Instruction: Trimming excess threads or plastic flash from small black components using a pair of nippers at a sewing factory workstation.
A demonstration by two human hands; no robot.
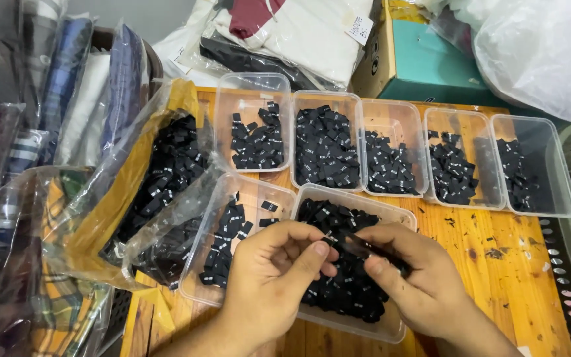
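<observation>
My left hand (269,277) and right hand (408,281) each pinch one black strip (351,243) in a narrow grip above a tub (391,327) of labels (345,291) at 6 o'clock on my table (503,264).

tubs (325,135) crowd table, bare wood (497,264) right

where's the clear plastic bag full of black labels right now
In the head view the clear plastic bag of black labels lies at the left edge of the wooden table, just left of the clear tubs and beside the folded fabrics.

An orange wooden table (497,264) carries seven clear plastic tubs (398,155) of black labels (325,149).
</observation>
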